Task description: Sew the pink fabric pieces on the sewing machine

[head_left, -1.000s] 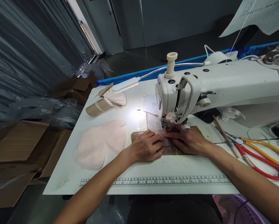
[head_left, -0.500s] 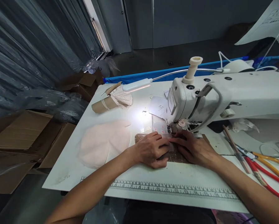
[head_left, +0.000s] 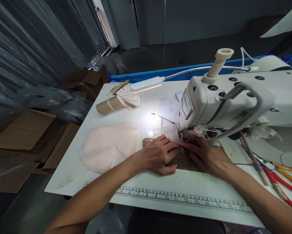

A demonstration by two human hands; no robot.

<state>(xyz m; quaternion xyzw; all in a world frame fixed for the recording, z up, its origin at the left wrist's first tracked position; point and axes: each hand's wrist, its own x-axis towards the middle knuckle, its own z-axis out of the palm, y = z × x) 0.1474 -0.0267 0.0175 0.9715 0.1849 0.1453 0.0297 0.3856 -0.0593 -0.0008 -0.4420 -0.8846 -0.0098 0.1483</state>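
Observation:
My left hand [head_left: 160, 154] lies at the left of the sewing machine's needle area, fingers bent and pressed together on a thin sheer piece of fabric [head_left: 169, 130] with small pink marks. From the right, my right hand [head_left: 205, 154] pinches the same fabric's near edge, its index fingertip close to my left fingers. Both hands rest over a brown plate [head_left: 185, 162] under clear film. Just beyond them is the presser foot of the white sewing machine [head_left: 197, 97]; my right fingers partly hide the stitching spot.
Pale pink sheer fabric pieces [head_left: 104, 146] lie on the left of the white table [head_left: 70, 182]. Behind them are a tied brown roll [head_left: 109, 105] with lace [head_left: 130, 97] and a lit lamp [head_left: 147, 84]. Red-handled and orange-handled cutters [head_left: 272, 172] lie at right. Cardboard boxes [head_left: 23, 130] stand left.
The view has shifted slightly, so the machine appears nearer and farther right. Both hands keep nearly the same hold on the fabric.

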